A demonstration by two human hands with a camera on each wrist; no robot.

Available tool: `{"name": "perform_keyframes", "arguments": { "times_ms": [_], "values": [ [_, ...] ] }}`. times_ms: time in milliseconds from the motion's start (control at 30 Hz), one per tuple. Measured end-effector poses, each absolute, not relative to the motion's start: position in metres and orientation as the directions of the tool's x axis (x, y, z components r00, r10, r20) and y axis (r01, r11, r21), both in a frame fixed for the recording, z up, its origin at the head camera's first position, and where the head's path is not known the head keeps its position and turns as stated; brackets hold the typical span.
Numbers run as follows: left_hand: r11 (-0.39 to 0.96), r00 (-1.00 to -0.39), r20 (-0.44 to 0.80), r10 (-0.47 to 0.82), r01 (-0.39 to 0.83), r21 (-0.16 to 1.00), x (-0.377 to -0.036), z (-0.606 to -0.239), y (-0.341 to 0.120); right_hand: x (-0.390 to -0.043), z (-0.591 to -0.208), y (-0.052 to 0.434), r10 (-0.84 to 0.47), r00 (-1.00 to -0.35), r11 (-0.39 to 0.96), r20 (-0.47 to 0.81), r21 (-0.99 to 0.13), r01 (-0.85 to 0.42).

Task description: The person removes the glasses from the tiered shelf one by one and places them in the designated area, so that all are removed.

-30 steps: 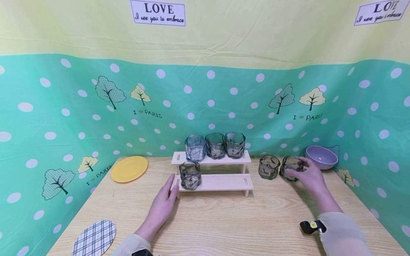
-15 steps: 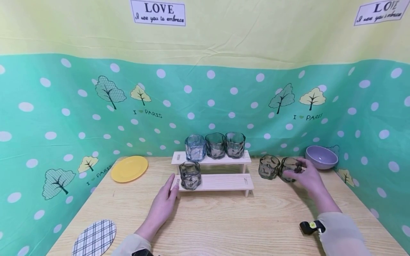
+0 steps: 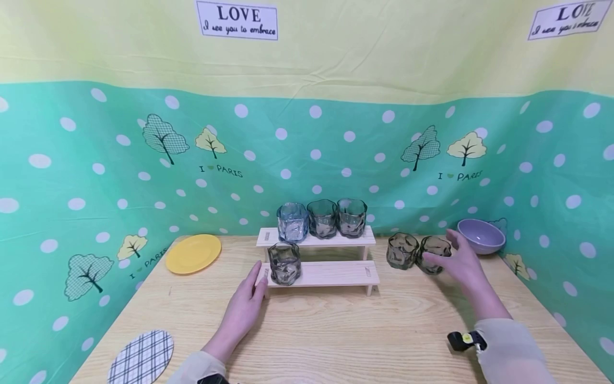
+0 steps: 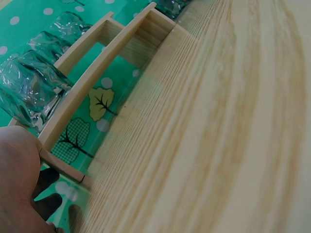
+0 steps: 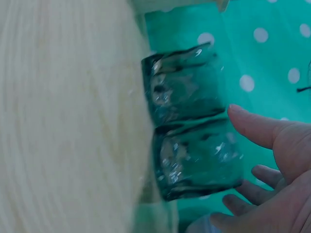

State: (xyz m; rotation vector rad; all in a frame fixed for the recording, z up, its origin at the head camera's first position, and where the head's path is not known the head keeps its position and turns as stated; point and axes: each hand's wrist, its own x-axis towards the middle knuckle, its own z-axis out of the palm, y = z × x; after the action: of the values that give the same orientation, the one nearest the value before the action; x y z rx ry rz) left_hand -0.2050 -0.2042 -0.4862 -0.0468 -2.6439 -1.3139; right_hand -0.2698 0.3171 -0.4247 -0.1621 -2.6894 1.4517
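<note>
My right hand is at the right-hand one of two smoky glass tumblers on the table, its thumb and fingers spread. In the right wrist view the thumb is clear of this glass, and the other fingers lie beside its lower right corner. Close on its left stands the other tumbler. My left hand rests with fairly straight fingers at the left end of a low wooden shelf. One smoky tumbler stands on that shelf, near my fingertips.
Behind, a raised wooden shelf bears a bluish glass and two grey-green glasses. A purple bowl sits behind my right hand. A yellow plate and a checked round mat lie on the left. Polka-dot cloth encloses the table.
The right-hand tumbler has shifted slightly left, up against its neighbour. My right hand has let go of it, fingers spreading. My left hand stays put.
</note>
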Motion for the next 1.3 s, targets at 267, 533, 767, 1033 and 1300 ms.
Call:
{"name": "perform_keyframes", "arguments": {
  "times_ms": [267, 533, 767, 1033, 1300],
  "values": [
    [0.604, -0.982, 0.181, -0.053, 0.112, 0.789, -0.204, -0.485, -0.204, -0.260, -0.396, 0.290, 0.112, -0.984, 0.580, 0.141, -0.813, -0.051],
    [0.604, -0.983, 0.175, -0.057, 0.105, 0.790, -0.204, -0.484, -0.205, -0.250, -0.371, 0.246, 0.044, -0.976, 0.568, 0.212, -0.809, -0.151],
    [0.603, -0.983, 0.175, -0.051, 0.109, 0.791, -0.204, -0.484, -0.204, -0.240, -0.358, 0.208, -0.008, -0.972, 0.508, 0.235, -0.836, -0.207],
    [0.605, -0.983, 0.177, -0.051, 0.111, 0.789, -0.204, -0.484, -0.204, -0.233, -0.353, 0.170, -0.084, -0.966, 0.446, 0.243, -0.858, -0.255],
    [0.605, -0.983, 0.175, -0.055, 0.107, 0.789, -0.204, -0.485, -0.204, -0.228, -0.355, 0.132, -0.157, -0.957, 0.371, 0.243, -0.884, -0.285]
  ]
}}
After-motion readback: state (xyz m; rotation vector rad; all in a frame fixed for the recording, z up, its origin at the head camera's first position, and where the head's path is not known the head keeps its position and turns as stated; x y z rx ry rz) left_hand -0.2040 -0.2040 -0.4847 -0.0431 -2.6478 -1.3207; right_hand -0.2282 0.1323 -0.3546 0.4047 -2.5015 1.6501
